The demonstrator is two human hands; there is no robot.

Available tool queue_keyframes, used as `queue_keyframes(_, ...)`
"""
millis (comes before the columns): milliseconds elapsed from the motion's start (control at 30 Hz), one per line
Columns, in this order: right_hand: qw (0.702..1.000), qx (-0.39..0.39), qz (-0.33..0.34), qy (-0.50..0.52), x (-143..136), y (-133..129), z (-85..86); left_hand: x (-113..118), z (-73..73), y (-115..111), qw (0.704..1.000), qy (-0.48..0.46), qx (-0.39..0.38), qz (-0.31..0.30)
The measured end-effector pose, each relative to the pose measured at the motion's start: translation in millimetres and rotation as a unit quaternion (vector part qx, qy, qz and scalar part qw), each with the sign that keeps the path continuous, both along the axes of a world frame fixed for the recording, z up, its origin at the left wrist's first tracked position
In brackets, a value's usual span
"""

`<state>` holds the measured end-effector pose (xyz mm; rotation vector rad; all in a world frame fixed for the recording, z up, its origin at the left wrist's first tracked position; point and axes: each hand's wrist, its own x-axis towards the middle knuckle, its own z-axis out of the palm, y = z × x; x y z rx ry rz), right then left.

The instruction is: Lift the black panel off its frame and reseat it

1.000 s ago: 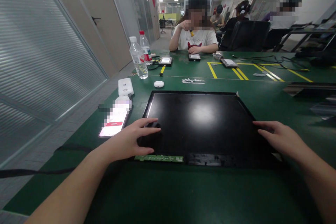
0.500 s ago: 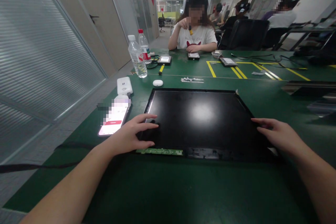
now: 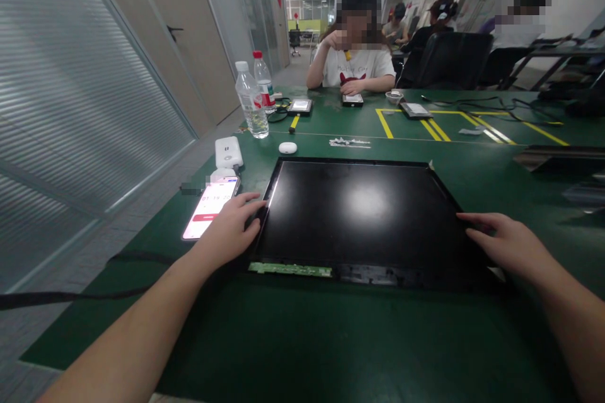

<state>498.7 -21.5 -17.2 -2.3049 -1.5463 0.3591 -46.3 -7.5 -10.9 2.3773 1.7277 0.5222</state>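
A black LCD screen panel (image 3: 350, 220) lies flat on the green table. A strip of green circuit board (image 3: 290, 269) runs along the left part of its near edge. My left hand (image 3: 231, 227) is at the panel's left edge, fingers spread and fingertips at the frame, holding nothing. At the right edge, my right hand (image 3: 508, 242) rests its index finger and thumb on the frame, slightly apart; its other fingers are partly hidden. Close beyond my left hand lies a lit phone (image 3: 210, 204).
A white power bank (image 3: 229, 152), a white earbud case (image 3: 287, 148) and two water bottles (image 3: 252, 104) stand beyond the phone. White scraps (image 3: 350, 143) lie behind the panel. Across the table a person (image 3: 362, 69) handles a hard drive (image 3: 352, 100). A dark strap (image 3: 80, 297) crosses at left.
My left hand has moved left from over the screen to its left edge. My right hand stays at the right edge. The view has shifted slightly.
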Motion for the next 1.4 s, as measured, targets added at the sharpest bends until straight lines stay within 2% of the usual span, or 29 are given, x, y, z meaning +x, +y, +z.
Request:
queue_keyframes(200,1.000,-0.006,-0.003,0.022,2,0,-1.1,3,-4.3,-1,1.000,0.009,0.003,-0.004)
queue_keyframes(467,0.999,-0.025,-0.020,-0.001,-7,0,4.9,8,1.3,-4,0.999,0.012,-0.040,0.010)
queue_keyframes(667,0.999,-0.022,-0.025,0.020,-13,-2,10.8,9,1.2,-3,0.999,0.011,-0.047,0.005)
queue_keyframes(900,0.993,-0.041,-0.068,0.088,-19,-3,15.4,11,-3.9,-1,0.999,-0.021,-0.042,0.019)
queue_keyframes(1067,0.986,-0.040,-0.087,0.139,-19,-2,14.4,13,-0.5,-2,0.998,-0.041,-0.045,0.025)
queue_keyframes(1400,0.988,-0.024,-0.098,0.119,-29,-3,18.9,14,3.0,-4,0.998,-0.032,-0.042,0.027)
